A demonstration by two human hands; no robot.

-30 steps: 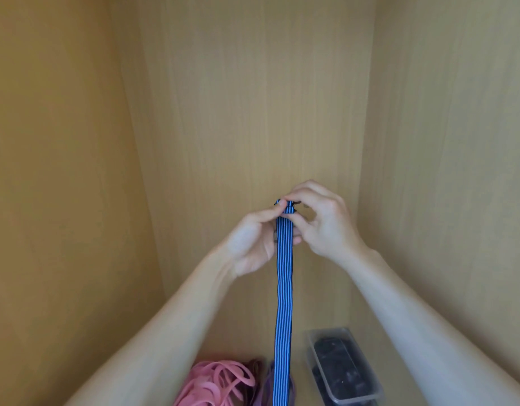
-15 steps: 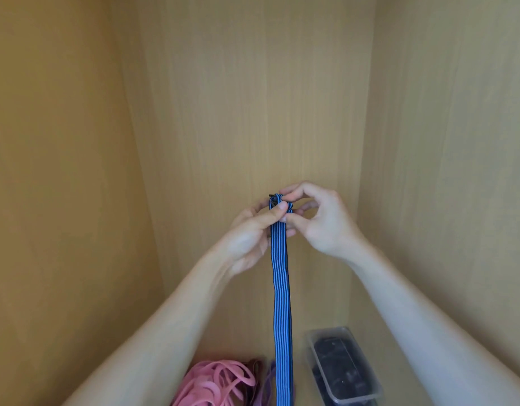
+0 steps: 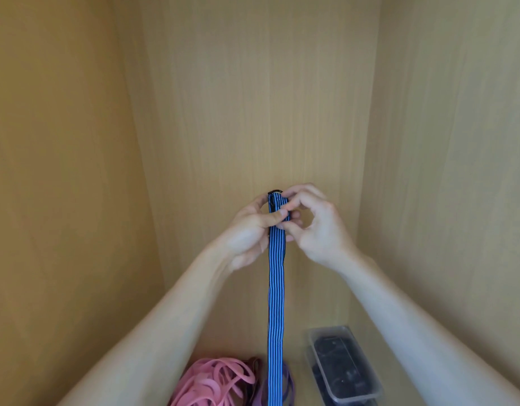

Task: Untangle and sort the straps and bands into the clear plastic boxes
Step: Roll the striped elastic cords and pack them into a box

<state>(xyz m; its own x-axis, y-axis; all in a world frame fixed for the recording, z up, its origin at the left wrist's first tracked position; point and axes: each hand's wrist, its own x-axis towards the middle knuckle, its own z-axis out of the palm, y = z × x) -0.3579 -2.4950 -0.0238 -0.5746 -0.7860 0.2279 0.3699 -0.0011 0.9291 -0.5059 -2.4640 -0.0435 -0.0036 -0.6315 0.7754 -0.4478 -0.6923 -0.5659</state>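
Observation:
A blue strap with black stripes (image 3: pixel 276 303) hangs straight down from both my hands, held up in front of the wooden back wall. My left hand (image 3: pixel 250 230) pinches its top end with thumb across the strap. My right hand (image 3: pixel 317 227) grips the same end from the right, fingers curled at a small black buckle (image 3: pixel 274 192) on the tip. The strap's lower part runs out of the bottom of the frame. A clear plastic box (image 3: pixel 342 367) with dark straps inside stands at the lower right.
A heap of pink bands (image 3: pixel 214 382) lies at the bottom, with purple bands (image 3: pixel 288 385) beside it behind the strap. Wooden walls close in on the left (image 3: pixel 62 200), back and right (image 3: pixel 457 200).
Both hands have risen slightly and the strap's top end, with its black buckle, now sticks out above my fingers. The strap hangs a little further left.

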